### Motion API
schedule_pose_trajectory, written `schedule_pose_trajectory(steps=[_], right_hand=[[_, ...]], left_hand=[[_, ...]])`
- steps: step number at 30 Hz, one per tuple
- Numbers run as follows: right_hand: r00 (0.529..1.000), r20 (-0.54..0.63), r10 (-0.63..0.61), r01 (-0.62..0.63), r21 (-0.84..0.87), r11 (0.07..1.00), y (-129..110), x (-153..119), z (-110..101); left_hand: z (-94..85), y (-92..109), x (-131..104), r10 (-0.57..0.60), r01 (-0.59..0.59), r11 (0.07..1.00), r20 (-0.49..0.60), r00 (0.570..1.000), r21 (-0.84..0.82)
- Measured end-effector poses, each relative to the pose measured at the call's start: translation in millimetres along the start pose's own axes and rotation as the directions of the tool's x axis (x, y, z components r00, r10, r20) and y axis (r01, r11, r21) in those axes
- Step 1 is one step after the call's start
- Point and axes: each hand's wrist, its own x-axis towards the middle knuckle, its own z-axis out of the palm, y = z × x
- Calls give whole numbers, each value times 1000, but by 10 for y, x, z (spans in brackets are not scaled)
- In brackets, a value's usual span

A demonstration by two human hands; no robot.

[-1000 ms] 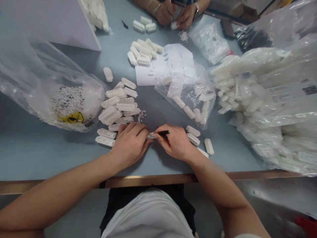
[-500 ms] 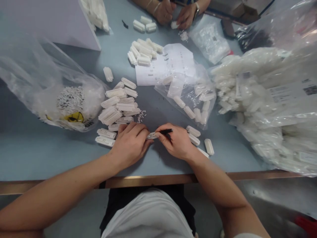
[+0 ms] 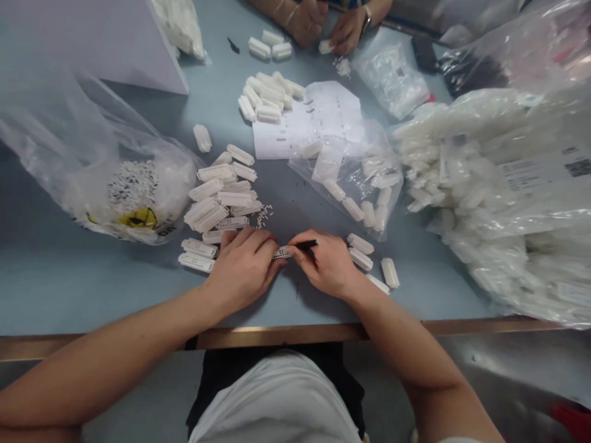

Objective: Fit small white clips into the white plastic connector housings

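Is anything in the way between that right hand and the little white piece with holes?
No, nothing visible stands between them. The right hand, gripping a black tool, is right at one end of the white piece with holes. The left hand holds the other end. The loose white bits lie beyond the left hand, out of the way.

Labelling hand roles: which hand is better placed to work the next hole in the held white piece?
Right, probably: the right hand holds the slim black tool at the perforated white piece, while the left hand grips that piece.
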Motion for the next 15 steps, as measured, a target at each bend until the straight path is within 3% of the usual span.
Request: schedule_pose_trajectory(steps=[15], right_hand=[[1000,22,11,-11,-6,1000,16,13,24]], left_hand=[[20,-9,-8,-10,10,1000,5,1000,-10]])
